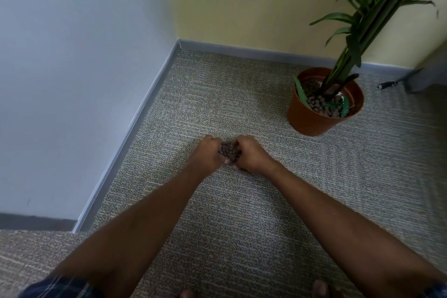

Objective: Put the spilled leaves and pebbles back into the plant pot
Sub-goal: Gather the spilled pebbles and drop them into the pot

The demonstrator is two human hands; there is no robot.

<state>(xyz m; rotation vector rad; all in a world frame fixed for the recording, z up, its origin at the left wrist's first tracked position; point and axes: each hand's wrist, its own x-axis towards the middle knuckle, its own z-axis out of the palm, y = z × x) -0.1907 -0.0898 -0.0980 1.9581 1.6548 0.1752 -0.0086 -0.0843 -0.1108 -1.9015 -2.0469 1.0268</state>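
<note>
The carpeted floor [242,201] fills the corner, closed in by a pale wall [72,80] on the left and a yellow wall [242,7] at the far side. The plant [377,7] leans over from the far right, rooted in the orange plant pot [312,121], which already holds pebbles and a few loose green leaves [300,92].

Near the middle, the left hand [205,152] and right hand [251,155] are cupped against each other, fingers curled round a heap of brown pebbles [229,151] low on the carpet. To lift cleanly, the little fingers should probably meet under the heap so nothing drops through.

The carpet between the hands and the pot shows nothing in the way. The overhanging stems crowd the pot's far side, so the near rim looks the easiest place to tip. A dark cable [389,84] lies beyond the pot, well apart.
</note>
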